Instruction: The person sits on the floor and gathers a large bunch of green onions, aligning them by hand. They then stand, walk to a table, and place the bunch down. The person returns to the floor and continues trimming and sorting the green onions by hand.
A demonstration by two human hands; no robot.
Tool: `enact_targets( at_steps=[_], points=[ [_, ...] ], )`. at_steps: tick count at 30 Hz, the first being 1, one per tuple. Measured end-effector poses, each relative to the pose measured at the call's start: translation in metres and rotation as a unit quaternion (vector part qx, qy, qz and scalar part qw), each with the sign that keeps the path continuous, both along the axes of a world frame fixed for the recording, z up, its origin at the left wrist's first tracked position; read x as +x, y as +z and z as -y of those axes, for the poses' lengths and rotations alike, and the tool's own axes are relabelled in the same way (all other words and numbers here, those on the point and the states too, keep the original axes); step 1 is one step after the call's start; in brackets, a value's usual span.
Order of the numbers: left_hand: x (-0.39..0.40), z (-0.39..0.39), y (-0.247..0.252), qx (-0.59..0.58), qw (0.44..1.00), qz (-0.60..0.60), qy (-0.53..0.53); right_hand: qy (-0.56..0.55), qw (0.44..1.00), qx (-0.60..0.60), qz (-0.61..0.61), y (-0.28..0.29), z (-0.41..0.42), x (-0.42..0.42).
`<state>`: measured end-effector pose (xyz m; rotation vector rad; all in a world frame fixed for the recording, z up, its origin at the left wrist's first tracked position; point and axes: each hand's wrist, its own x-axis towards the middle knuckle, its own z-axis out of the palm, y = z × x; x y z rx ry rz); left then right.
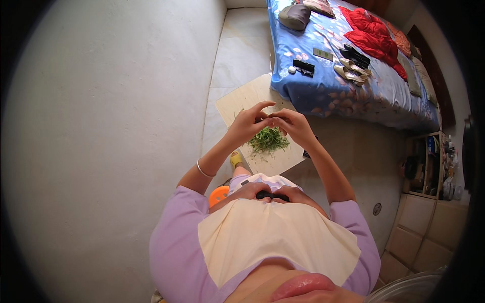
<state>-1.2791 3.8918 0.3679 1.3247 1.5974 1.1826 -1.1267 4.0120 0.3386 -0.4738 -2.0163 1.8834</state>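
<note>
My left hand (246, 122), with a pale bangle (203, 169) on its forearm, is raised over a pale square board or low tabletop (271, 163). Opposite it, my right hand (293, 125) bends inward, and the fingertips of both meet. Whether they pinch something small cannot be made out. Below them lies a loose heap of thin green leaves and stems (269, 139), with bits scattered around it. Closer to my waist, what look like two further hands (257, 189) rest at a black object (273, 196); whose they are is unclear.
A bed (303, 89) stands at the far right, bearing beige shoes (350, 72), black shoes (354, 56), a black pouch (304, 68) and red cloth (375, 36). An orange stool (218, 195) is at lower left. A shelf (424, 166) stands at the right, and a white wall (113, 132) runs along the left.
</note>
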Motion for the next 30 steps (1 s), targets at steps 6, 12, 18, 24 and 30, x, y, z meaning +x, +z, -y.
enact_targets(
  at_steps=[6, 12, 18, 24, 30],
  points=[
    [-0.002, 0.004, -0.005, -0.01, 0.994, -0.108, 0.014, -0.048, 0.991, 0.124, -0.022, -0.003, -0.003, 0.0],
    [0.004, 0.004, -0.018, 0.096, 0.896, -0.421, 0.108, -0.101, 0.89, 0.444, -0.029, 0.001, 0.014, -0.008],
    [-0.022, 0.007, -0.036, 0.071, 0.851, -0.489, 0.175, -0.084, 0.893, 0.434, -0.079, 0.025, 0.048, -0.004],
    [-0.045, 0.014, -0.031, -0.086, 0.968, 0.236, 0.015, 0.05, 0.963, -0.262, -0.043, 0.011, 0.014, 0.003],
    [-0.03, 0.021, -0.016, -0.055, 0.942, 0.33, 0.007, 0.036, 0.938, -0.343, -0.044, -0.008, 0.0, 0.001]
  ],
)
